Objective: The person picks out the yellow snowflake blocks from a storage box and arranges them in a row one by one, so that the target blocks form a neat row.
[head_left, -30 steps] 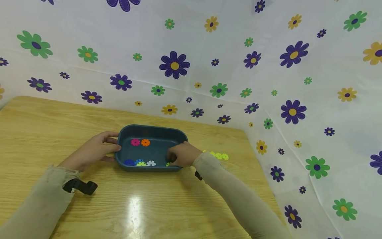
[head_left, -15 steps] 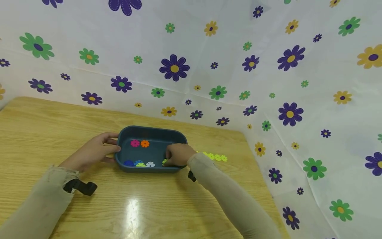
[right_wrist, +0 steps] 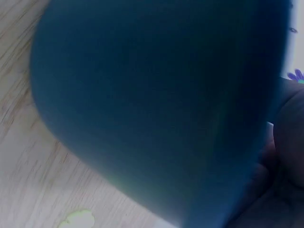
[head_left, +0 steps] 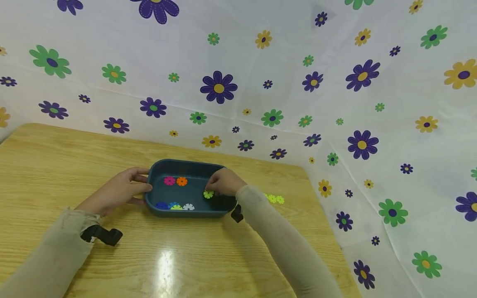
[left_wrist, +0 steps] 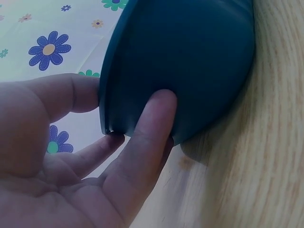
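Observation:
A dark blue plastic tray stands on the wooden table. My left hand grips its left end, and the left wrist view shows thumb and fingers against the tray's wall. Over the tray's right part, my right hand pinches a yellow-green notched plastic disc. Inside lie a magenta disc and an orange disc near the back. Along the front wall are a dark blue disc, a lighter blue one, a yellow one and a white disc. In the right wrist view the tray mostly hides my right hand.
To the right of the tray, a row of yellow discs lies on the table, partly behind my right forearm. A white cloth printed with flowers hangs behind the table and along its right side.
My right hand has lifted from the tray's front right and moved slightly back, bringing the yellow-green disc up with it. My left hand stays on the tray's left end.

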{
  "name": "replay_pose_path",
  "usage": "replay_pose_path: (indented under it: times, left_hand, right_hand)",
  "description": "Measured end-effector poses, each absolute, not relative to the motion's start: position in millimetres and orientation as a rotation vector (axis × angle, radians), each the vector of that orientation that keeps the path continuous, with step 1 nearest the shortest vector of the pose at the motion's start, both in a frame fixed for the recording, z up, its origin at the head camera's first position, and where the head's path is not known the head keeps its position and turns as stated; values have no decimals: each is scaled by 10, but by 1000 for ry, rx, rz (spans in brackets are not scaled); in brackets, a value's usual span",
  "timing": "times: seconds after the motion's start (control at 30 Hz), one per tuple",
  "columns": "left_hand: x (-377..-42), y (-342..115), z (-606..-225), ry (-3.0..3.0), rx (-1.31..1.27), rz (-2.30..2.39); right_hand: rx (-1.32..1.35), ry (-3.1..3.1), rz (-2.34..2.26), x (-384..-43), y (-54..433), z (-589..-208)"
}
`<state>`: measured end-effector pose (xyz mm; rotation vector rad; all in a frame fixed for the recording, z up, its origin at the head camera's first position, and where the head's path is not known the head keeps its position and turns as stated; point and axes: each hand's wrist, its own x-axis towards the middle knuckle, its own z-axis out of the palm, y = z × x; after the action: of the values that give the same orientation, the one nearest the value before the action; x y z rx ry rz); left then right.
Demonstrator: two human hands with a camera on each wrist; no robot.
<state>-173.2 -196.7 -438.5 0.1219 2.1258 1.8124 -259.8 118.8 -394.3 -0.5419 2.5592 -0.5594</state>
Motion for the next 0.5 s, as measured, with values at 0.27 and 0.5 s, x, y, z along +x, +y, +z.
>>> replay_pose_path:
  times: [0.27,0.5]
  left_hand:
    - [-1722,-1960,-4365,2128,127,1812]
    - [-1723,-1961,-4367,2127,132,1817]
  right_hand:
    - [-315,2492,-982,-2609,1269,-3882]
    - [-196,2403,-1185,-2638,1281,-3914]
